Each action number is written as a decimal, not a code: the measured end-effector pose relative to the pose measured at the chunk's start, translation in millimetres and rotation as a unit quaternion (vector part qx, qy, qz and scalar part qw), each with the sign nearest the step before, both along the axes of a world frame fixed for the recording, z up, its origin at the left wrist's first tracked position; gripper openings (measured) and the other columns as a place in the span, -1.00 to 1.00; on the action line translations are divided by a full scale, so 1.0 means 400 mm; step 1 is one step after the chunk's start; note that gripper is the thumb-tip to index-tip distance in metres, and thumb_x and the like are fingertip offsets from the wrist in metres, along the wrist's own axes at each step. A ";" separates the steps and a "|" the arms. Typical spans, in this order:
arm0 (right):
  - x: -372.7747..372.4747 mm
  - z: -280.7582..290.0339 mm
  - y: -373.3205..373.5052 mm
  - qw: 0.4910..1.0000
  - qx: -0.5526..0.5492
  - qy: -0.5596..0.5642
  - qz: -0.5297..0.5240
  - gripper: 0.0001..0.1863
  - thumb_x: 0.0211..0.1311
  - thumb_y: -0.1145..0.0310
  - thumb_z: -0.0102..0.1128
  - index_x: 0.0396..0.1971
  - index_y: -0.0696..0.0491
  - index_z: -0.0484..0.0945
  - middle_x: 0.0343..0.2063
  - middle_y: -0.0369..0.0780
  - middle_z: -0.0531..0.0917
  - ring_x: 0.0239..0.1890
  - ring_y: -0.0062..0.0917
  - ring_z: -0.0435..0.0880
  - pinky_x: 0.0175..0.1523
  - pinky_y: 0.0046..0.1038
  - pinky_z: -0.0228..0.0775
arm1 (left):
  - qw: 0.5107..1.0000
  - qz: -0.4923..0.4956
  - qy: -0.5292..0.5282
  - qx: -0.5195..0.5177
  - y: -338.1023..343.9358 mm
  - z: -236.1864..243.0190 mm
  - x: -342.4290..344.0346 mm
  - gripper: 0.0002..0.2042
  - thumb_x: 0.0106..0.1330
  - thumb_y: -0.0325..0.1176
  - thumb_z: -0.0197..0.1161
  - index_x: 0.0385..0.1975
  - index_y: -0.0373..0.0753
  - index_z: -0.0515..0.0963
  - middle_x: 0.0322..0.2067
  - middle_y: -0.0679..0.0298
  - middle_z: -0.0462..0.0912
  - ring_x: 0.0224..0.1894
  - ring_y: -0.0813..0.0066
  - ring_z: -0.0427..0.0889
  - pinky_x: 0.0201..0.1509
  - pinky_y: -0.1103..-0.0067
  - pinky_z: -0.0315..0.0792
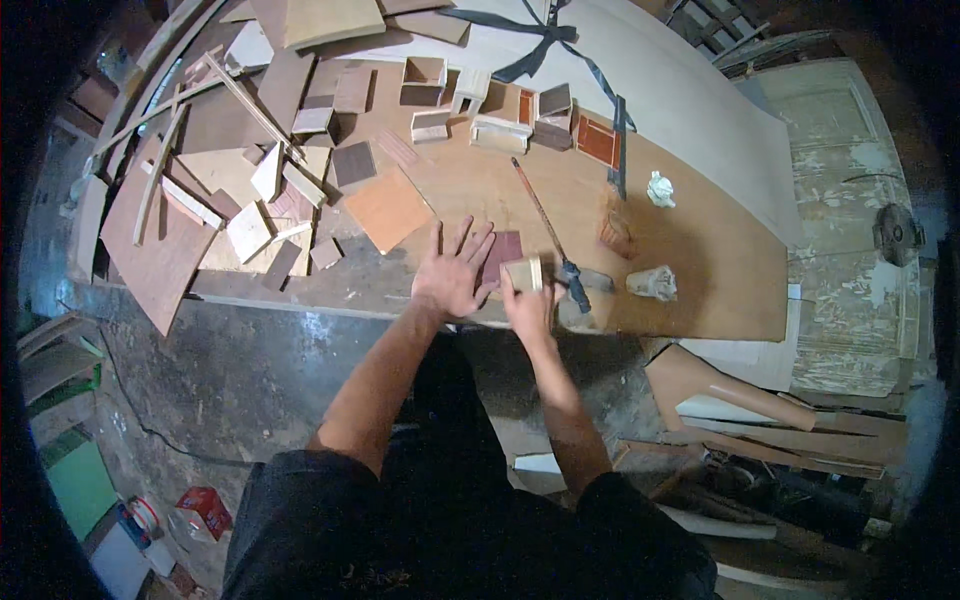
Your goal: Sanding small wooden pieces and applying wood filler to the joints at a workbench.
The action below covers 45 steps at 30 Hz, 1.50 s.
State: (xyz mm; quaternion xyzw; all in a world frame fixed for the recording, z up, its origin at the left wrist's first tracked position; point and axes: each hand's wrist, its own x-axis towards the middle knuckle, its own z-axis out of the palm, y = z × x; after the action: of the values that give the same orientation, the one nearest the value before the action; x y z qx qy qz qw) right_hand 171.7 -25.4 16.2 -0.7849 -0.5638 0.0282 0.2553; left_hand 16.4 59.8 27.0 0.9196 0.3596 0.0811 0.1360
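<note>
My left hand (452, 275) lies flat near the front edge of the work table, fingers spread. Its thumb side rests against a small dark red flat piece (503, 250). Closed round a small pale block (523, 273) is my right hand (530, 303), at the right edge of the red piece. The block is slightly blurred, and its underside is hidden. Just right of that hand lies a long thin stick (537, 200) with a dark, wrapped-looking lower end. Beyond my left hand sits an orange-tan square sheet (388, 210).
Small wooden boxes (424, 80) stand at the back of the table (720, 290). Wood offcuts (250, 232) and strips clutter its left side. A clear cup (652, 284), a brownish bundle (616, 232) and crumpled white material (660, 189) sit right. Boards (740, 395) lean below, right.
</note>
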 end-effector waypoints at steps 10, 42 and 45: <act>-0.009 0.021 0.072 1.000 -0.028 0.013 -0.002 -0.57 0.21 0.00 0.15 -0.38 0.11 0.67 -0.48 -0.02 0.65 -0.27 -0.12 0.62 -0.06 -0.08 0.19 | 1.000 0.001 -0.019 0.000 -0.008 -0.018 -0.008 -0.25 0.32 0.14 -0.04 0.41 -0.19 0.09 0.45 0.24 0.02 0.50 0.15 -0.14 0.48 -0.04 -0.32; -0.032 0.028 0.019 0.998 -0.066 -0.019 -0.012 -0.53 0.25 -0.07 0.12 -0.45 0.09 0.67 -0.45 0.01 0.66 -0.27 -0.08 0.59 0.00 -0.05 0.15 | 1.000 0.000 0.018 0.011 0.000 -0.015 -0.013 -0.24 0.31 0.15 -0.03 0.42 -0.18 0.05 0.46 0.29 -0.02 0.51 0.21 -0.18 0.46 -0.06 -0.32; 0.021 0.014 0.104 0.994 -0.055 -0.071 -0.056 -0.36 0.25 -0.09 0.12 -0.81 0.17 0.59 -0.60 0.03 0.62 -0.33 -0.07 0.59 -0.02 -0.08 0.17 | 1.000 -0.007 -0.002 -0.001 0.000 -0.004 0.014 -0.24 0.31 0.13 -0.03 0.42 -0.19 0.06 0.46 0.28 -0.01 0.51 0.18 -0.16 0.46 -0.07 -0.32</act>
State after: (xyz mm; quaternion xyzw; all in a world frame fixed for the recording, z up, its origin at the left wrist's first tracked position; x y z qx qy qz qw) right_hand 180.0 16.1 21.9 -0.8281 -0.5334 -0.0106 0.1720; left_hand 21.8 59.6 25.2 0.9217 0.3531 0.0819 0.1384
